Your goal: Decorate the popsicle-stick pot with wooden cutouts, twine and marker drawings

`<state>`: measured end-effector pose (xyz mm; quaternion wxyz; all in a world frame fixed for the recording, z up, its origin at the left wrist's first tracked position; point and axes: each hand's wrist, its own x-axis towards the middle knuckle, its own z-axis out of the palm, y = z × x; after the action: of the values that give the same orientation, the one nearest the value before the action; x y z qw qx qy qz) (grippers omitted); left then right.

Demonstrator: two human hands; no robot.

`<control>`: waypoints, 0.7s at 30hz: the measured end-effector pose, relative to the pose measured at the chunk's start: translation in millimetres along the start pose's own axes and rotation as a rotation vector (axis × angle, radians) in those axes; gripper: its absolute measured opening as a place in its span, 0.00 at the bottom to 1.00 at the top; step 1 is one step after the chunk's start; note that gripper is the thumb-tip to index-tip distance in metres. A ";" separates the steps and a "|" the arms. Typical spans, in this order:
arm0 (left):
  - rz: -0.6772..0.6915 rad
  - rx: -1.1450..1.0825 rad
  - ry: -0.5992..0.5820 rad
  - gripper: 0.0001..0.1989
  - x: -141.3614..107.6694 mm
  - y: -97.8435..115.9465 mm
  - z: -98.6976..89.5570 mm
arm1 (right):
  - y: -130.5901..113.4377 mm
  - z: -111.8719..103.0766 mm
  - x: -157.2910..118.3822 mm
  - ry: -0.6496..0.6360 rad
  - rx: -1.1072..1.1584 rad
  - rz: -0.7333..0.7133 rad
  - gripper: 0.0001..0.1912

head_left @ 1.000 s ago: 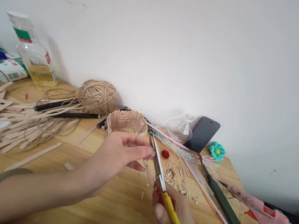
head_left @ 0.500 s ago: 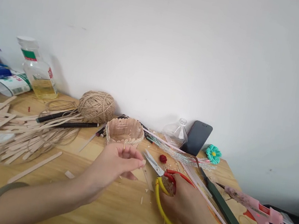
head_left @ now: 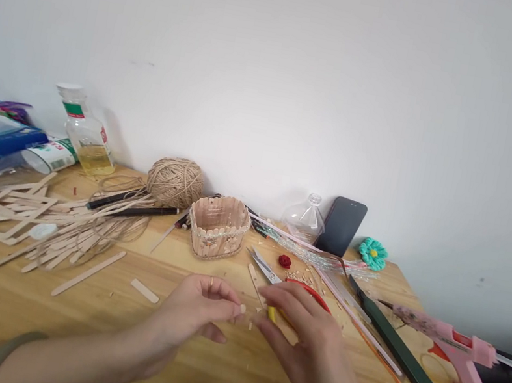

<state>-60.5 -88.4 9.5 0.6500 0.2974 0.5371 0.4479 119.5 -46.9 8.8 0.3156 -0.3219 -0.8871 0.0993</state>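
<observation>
Between thumb and fingertips, my left hand [head_left: 202, 311] pinches a small pale wooden piece [head_left: 242, 309], seemingly a cut bit of craft stick. My right hand [head_left: 303, 332] is close by on the right, thumb and fingers apart, with nothing in its grasp. Partly hidden beneath it lie the scissors [head_left: 274, 278] with red and yellow handles, blades slightly parted and pointing up-left. Behind my hands stands a small basket [head_left: 218, 228] faced with craft-stick pieces. A cut stick piece [head_left: 144, 290] lies left of my left hand.
Craft sticks [head_left: 74, 239] and a ball of twine [head_left: 176, 182] are at left, with a glass bottle [head_left: 89, 139] behind. A red rose [head_left: 284, 260], phone [head_left: 341, 226], green-handled tool [head_left: 405, 356] and pink glue gun [head_left: 459, 359] lie to the right.
My right hand has let go of the scissors, which now lie on the table, and has opened near my left hand. My left hand still pinches the small piece. The view has shifted slightly.
</observation>
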 end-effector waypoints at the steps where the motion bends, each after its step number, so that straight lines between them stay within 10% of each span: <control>1: 0.000 -0.014 -0.003 0.09 -1.0 0.8 1.7 | -3.2 0.6 -0.3 0.011 0.060 -0.046 0.08; 15: 0.009 0.166 -0.071 0.07 -4.6 1.6 4.1 | -9.3 5.4 -2.6 -0.003 0.170 -0.123 0.07; 21: 0.987 1.172 0.136 0.10 11.2 43.7 -25.7 | -5.5 0.5 4.2 0.126 0.193 -0.051 0.03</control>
<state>-96.6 -62.3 36.2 0.0763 0.7703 0.5305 0.3455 113.9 -48.5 12.6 0.4026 -0.2730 -0.8597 0.1559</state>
